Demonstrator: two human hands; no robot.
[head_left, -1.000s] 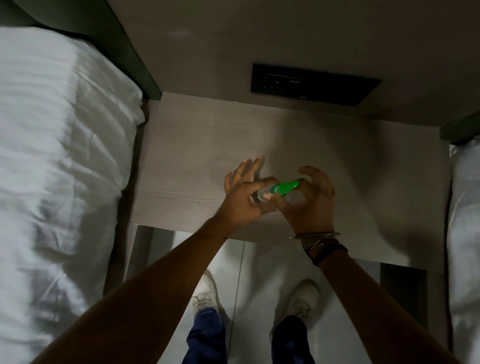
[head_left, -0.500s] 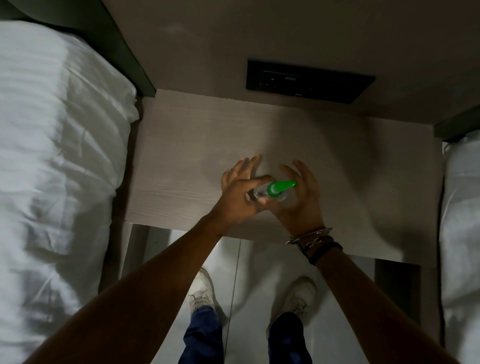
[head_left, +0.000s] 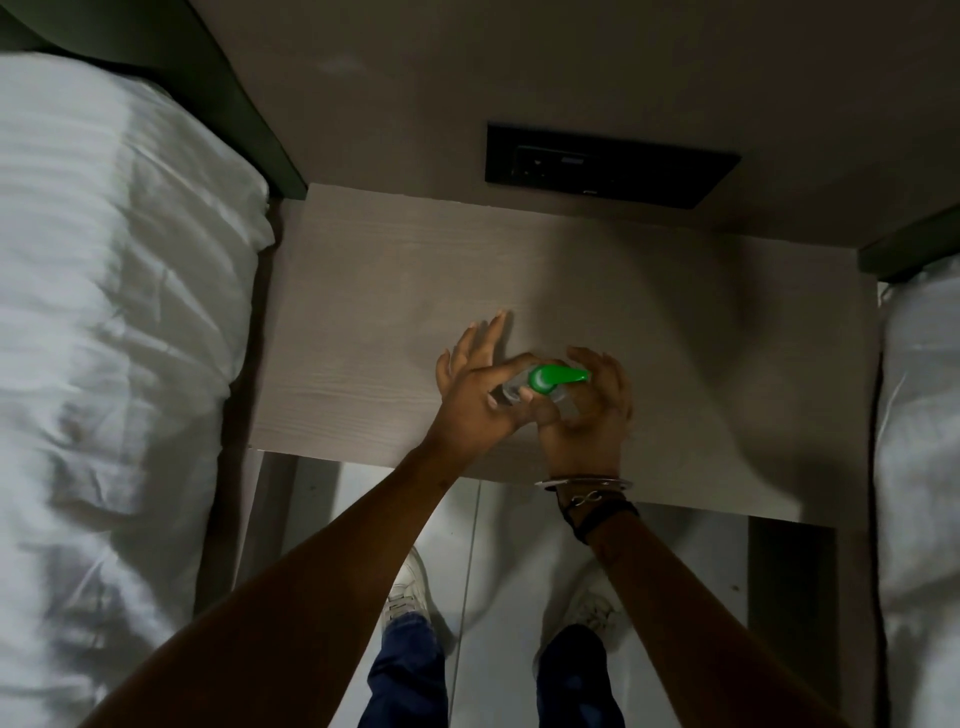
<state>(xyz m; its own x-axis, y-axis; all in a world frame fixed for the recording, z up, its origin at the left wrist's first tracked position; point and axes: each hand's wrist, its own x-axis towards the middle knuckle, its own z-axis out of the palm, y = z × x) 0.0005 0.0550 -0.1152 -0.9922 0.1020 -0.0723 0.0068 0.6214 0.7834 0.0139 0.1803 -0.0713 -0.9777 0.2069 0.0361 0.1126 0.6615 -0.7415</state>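
A small clear bottle with a green spray top (head_left: 553, 378) is held just above the pale wooden bedside table (head_left: 363, 338). My left hand (head_left: 478, 400) pinches the bottle's neck between index finger and thumb, with its other fingers spread out straight. My right hand (head_left: 592, 421) cups the bottle from the right, fingers curled round its body and thumb under it. Most of the clear body is hidden by my fingers.
White bedding (head_left: 114, 364) lies along the left and a second white bed (head_left: 919, 467) along the right. A black socket panel (head_left: 602, 166) is set in the wall behind the table. My feet in white shoes (head_left: 410, 592) stand on the light floor below.
The bottle has tipped so its green top faces up more. My right hand's fingers have closed in round the bottle. Both hands stay over the same part of the table.
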